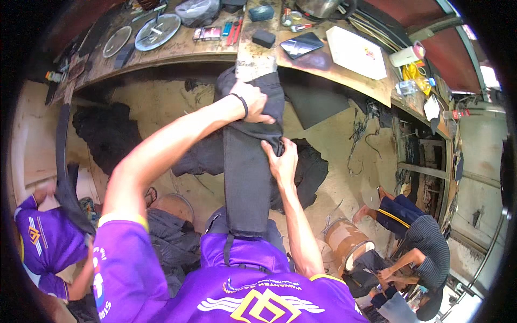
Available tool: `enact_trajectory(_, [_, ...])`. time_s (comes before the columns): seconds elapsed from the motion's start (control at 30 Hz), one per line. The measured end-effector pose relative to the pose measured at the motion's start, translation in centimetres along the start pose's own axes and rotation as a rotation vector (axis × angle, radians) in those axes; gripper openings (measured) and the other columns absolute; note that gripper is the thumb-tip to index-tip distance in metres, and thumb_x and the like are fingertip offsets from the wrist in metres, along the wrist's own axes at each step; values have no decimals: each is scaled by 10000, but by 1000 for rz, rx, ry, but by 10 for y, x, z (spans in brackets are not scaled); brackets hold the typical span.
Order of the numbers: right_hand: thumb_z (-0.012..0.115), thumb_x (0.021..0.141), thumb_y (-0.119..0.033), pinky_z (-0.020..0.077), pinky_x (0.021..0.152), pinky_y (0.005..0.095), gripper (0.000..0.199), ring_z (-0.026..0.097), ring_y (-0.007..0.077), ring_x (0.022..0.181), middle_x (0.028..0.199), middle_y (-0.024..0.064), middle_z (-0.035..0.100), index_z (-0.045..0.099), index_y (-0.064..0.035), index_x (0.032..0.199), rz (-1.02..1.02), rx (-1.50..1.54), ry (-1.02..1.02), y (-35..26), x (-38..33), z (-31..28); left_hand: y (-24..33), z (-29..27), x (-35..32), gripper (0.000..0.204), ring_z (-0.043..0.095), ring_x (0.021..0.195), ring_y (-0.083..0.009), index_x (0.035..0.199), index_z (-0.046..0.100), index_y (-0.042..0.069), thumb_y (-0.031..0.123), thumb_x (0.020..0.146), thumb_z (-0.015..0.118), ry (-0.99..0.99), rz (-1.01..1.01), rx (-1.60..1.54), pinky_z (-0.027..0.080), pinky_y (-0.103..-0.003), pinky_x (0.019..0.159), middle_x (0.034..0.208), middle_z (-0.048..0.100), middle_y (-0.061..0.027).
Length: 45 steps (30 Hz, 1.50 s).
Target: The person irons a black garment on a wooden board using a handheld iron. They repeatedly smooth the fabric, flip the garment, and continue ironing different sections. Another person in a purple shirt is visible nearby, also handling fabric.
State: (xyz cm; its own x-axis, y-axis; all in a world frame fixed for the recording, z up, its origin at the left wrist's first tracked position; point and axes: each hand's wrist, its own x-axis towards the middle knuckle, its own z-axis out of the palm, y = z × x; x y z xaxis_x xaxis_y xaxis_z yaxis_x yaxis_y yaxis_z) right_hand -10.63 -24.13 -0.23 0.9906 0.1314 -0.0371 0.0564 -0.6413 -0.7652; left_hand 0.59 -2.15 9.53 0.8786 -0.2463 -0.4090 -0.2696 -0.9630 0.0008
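A black cloth garment (253, 129) is drawn around a narrow plank (256, 63) that juts from the workbench toward me. A long, flat black strip (246, 188) continues from it down to my lap; whether it is bare cloth or a covered board I cannot tell. My left hand (250, 101), with a black band on its wrist, is closed on the cloth near the bench. Lower down, my right hand (283, 159) grips the garment's bunched right edge, fingers curled behind it. Folds of black cloth (202, 156) hang beneath on the left.
Across the workbench (177, 56) lie a metal plate (158, 32), a tablet (301, 45), a white board (355, 53) and a small black block (264, 38). Dark cloth heaps (110, 129) cover parts of the floor. Two co-workers (51, 245) (428, 242) sit left and right, beside a drum (347, 242).
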Motion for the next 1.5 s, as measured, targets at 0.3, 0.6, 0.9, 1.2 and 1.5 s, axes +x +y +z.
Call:
enact_trajectory(0.3, [830, 882, -198, 506, 1081, 513, 706, 551, 469, 1319, 1379, 292, 561, 517, 57, 1461, -109, 209, 240, -42, -2, -27, -6, 32, -1, 581, 484, 1447, -268, 1228, 696, 131, 570, 857, 785, 595, -69, -25, 101, -733, 1276, 1434, 599, -87])
enact_trajectory(0.6, [727, 732, -6, 341, 1272, 536, 870, 461, 342, 1512, 1625, 165, 484, 512, -99, 1570, -833, 20, -787, -30, -38, -13, -46, 66, 66, 674, 674, 971, -332, 970, 587, 97, 737, 824, 742, 841, 26, -361, 495, -485, 912, 907, 677, -119])
enact_trajectory(0.9, [796, 658, -72, 441, 1172, 486, 670, 604, 319, 1398, 1389, 152, 701, 710, -45, 1322, -629, 188, -708, -64, 110, 32, -85, 64, 106, 669, 728, 698, -358, 873, 652, 122, 790, 840, 680, 809, 69, -299, 577, -474, 638, 718, 706, -114])
enact_trajectory(1.2, [764, 550, -31, 468, 1179, 467, 751, 629, 300, 1354, 1365, 132, 724, 740, -55, 1300, -609, 205, -1066, -79, 80, -13, -83, 61, 104, 694, 744, 754, -341, 871, 655, 117, 805, 800, 700, 810, 15, -270, 576, -467, 693, 722, 717, -123])
enact_trajectory(1.5, [717, 586, 40, 436, 1207, 472, 747, 648, 290, 1339, 1407, 105, 708, 739, -99, 1320, -378, 387, -1225, -27, 1, -37, -82, 63, 106, 671, 746, 748, -349, 886, 694, 124, 786, 784, 734, 884, 15, -284, 593, -458, 699, 740, 729, -142])
